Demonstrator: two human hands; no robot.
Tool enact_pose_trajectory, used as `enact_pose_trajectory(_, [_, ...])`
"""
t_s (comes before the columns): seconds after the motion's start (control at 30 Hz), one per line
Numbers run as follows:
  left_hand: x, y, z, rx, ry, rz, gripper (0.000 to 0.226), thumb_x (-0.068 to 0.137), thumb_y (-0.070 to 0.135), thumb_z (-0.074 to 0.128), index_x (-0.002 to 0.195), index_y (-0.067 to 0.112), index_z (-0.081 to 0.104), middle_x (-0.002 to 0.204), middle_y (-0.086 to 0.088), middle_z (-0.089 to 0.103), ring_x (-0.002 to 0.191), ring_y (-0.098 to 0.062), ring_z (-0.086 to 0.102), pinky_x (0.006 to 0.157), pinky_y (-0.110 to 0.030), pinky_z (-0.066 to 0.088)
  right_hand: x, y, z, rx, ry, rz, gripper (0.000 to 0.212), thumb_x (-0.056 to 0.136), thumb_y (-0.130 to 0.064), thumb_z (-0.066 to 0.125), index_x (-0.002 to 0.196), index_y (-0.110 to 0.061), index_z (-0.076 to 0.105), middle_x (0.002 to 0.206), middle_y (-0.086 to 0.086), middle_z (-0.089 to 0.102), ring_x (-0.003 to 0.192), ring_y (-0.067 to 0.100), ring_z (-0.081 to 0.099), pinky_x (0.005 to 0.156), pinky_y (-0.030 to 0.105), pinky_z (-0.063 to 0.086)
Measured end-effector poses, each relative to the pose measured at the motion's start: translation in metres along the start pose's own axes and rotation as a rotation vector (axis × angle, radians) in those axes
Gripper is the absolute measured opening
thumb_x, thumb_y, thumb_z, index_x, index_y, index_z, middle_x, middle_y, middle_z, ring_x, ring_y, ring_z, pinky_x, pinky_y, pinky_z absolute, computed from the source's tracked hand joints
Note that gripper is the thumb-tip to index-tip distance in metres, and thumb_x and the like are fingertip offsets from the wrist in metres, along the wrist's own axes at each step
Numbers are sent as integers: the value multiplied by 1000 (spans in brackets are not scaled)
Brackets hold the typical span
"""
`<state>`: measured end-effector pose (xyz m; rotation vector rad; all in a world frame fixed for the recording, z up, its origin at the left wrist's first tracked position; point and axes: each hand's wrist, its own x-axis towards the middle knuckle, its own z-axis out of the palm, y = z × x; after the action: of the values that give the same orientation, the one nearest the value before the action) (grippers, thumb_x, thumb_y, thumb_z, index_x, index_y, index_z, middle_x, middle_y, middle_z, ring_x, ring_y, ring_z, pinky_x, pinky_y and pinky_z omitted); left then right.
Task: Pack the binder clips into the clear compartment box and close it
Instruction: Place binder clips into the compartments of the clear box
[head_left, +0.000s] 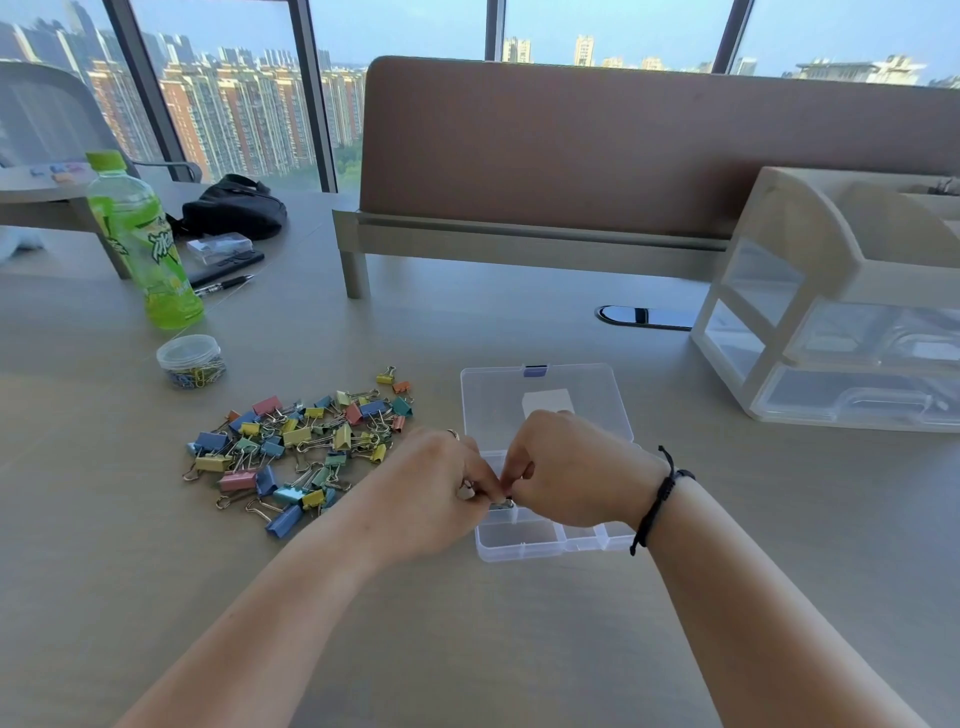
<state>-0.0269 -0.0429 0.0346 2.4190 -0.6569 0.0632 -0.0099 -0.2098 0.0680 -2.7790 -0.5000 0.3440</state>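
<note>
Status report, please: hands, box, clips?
Left hand and right hand pinch one clip over open box. Clip pile unpacked. Nothing blocking.

Both forearms are bare, with no sleeves in view. The right wrist wears a thin black braided cord bracelet (658, 499) with a loose knotted end. A slim metal ring (453, 434) sits on a left-hand finger.

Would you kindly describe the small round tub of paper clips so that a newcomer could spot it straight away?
Start at the tall green drink bottle on the left of the desk. Just in front of it, towards the person, and behind the loose pile of coloured binder clips, stands the tub. It is the only round, lidded, clear container there, and it holds thin wire paper clips.
</note>
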Motion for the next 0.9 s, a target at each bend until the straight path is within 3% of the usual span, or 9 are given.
enact_pose_trajectory(0.1, [1, 2, 4, 15, 15, -25, 28, 79, 5, 64, 88, 25, 82, 83, 9, 70, 71, -3, 58, 69, -18, 44, -2, 0, -2, 7, 18, -10, 24, 80, -23, 57, 88, -31, 78, 79, -5, 69, 79, 19, 62, 76, 39, 58])
enact_pose_trajectory(0.23, [2, 2, 5, 32, 46, -67, 27, 79, 6, 66, 87, 26, 82, 84, 9, 69, 68, 2, 53, 66, -11, 40, -7, 1, -4, 31, 65, -24, 24, 81, -21, 57, 89, -31, 77, 68, -13, 55, 68, 10, 53, 76, 35, 57])
enact_pose_trajectory(0.33, [1, 2, 6, -1, 65, -113, 24, 76, 7, 67, 84, 24, 81, 78, 8, 72, 64, 4, 57, 62, -11, 43, -17, 2, -3, 38, 100, -38, 23, 81, -20, 56, 90, -30, 75, 57, -13, 43, 57, 4, 43, 66, 28, 51])
enact_pose_trajectory(0.4, [1, 1, 7, -36, 85, -162, 18, 74, 10, 70, 82, 23, 79, 73, 8, 69, 62, 3, 57, 58, -10, 42, -24, 1, -1, 13, 94, -36, 24, 81, -22, 56, 93, -33, 73, 58, -12, 43, 61, 3, 45, 57, 22, 43])
enact_pose_trajectory(0.47, [2, 0, 8, -63, 102, -205, 12, 73, 14, 74, 81, 23, 75, 70, 8, 66, 59, 1, 54, 55, -11, 41, -29, 0, 0, -18, 77, -36, 26, 81, -25, 55, 98, -37, 71, 64, -14, 43, 73, 4, 49, 62, 18, 41])
enact_pose_trajectory(0.67, [4, -4, 9, -67, 92, -257, 18, 73, 28, 78, 89, 30, 70, 75, 8, 62, 62, -3, 52, 56, -14, 40, -27, -6, 2, -133, 37, -63, 33, 87, -30, 53, 115, -42, 65, 80, -16, 45, 100, 13, 57, 69, 29, 38])
enact_pose_trajectory(0.8, [4, -6, 7, -88, 39, -283, 18, 75, 33, 77, 90, 33, 66, 78, 9, 60, 64, -2, 52, 56, -14, 39, -25, -9, 5, -168, 10, -90, 37, 87, -29, 52, 120, -41, 64, 88, -12, 48, 103, 17, 57, 72, 30, 39])
enact_pose_trajectory(0.9, [6, -6, 0, -220, 33, -343, 13, 89, 17, 62, 98, 26, 58, 91, 6, 60, 75, -5, 53, 64, -19, 40, -23, -9, 6, -133, -1, -96, 36, 86, -28, 53, 119, -37, 66, 84, -11, 51, 98, 19, 60, 70, 29, 41])
